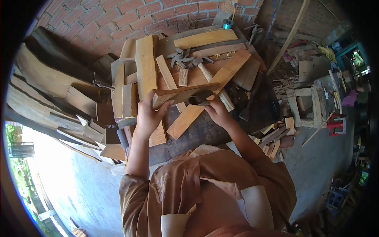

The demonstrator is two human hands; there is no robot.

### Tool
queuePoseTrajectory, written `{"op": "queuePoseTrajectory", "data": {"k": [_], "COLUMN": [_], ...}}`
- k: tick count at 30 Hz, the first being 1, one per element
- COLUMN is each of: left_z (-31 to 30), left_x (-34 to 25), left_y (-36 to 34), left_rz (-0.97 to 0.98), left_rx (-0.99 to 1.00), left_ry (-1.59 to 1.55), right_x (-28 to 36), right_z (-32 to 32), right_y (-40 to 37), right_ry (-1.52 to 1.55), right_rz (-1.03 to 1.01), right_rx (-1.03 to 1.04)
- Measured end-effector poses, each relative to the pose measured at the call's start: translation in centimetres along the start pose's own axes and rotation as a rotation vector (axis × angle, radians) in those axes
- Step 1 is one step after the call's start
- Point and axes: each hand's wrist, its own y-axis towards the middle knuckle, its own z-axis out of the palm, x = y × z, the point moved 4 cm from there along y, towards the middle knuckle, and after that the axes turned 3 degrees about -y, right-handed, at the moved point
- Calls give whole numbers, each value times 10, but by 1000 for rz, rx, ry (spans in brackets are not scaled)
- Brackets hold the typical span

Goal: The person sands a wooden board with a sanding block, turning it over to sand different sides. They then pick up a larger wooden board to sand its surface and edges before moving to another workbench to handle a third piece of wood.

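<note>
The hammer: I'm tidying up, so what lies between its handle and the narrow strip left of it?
In the head view, a short wooden block lies between hammer and strip.

Brick wall (169, 15), teal spool (227, 24), red stool (335, 124)

A wooden board (181, 93) (dark-edged) is held aslant, a curled dark strip (202, 96), perhaps sandpaper, near one end.

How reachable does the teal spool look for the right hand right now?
Probably not without stretching: the teal spool stands far across the bench, boards lie between, and the right hand holds a dark curled strip.
</note>
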Motion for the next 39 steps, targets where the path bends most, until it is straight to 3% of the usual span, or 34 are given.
{"op": "queuePoseTrajectory", "data": {"k": [2, 6, 9, 12, 14, 15, 17, 20, 23, 26, 27, 29, 31, 33, 36, 37, 39], "left_z": [-2, 1, 0, 0, 1, 2, 3, 4, 7, 7, 7, 6, 9, 7, 7, 7, 7], "left_x": [4, 6, 3, 3, 2, 2, 6, 4, 3, -3, -3, -2, -4, -5, -10, -11, -8], "left_y": [1, -6, -4, -7, -8, -9, -11, -11, -12, -13, -14, -14, -12, -7, -5, -3, -5], "left_rz": [53, -26, -3, 26, 49, 49, -41, 60, 55, 26, 3, 67, 164, 143, 102, 100, 57], "left_rx": [-13, -22, -27, 14, 77, 74, 30, 31, 80, 92, 119, 104, 153, 125, 130, 144, 159], "left_ry": [-29, -55, -72, -27, -44, -47, -1, -18, -83, -55, -25, -54, -105, -90, -85, -84, -88], "right_x": [-20, -17, 6, -9, -36, -59, -89, -51, 51, 29, -23, -81, -60, -22, 52, 34, -35], "right_z": [-6, -23, -62, -81, -58, -39, -30, -19, -11, -17, -19, -37, -34, -23, -15, -16, -25], "right_y": [-13, -31, -21, 4, 18, 17, 15, 28, 36, 22, 12, 5, 6, 7, 16, 15, 5], "right_ry": [48, -8, -145, -278, -237, -235, -26, -139, 80, -112, -226, -290, -240, -161, 0, 2, -164], "right_rz": [104, 215, 302, 295, 366, 287, 446, 418, 16, -6, 310, 582, 509, 356, 17, 19, 280], "right_rx": [-140, -274, -647, -596, -206, -201, -281, -182, -210, -265, -206, -277, -278, -271, -256, -263, -278]}}
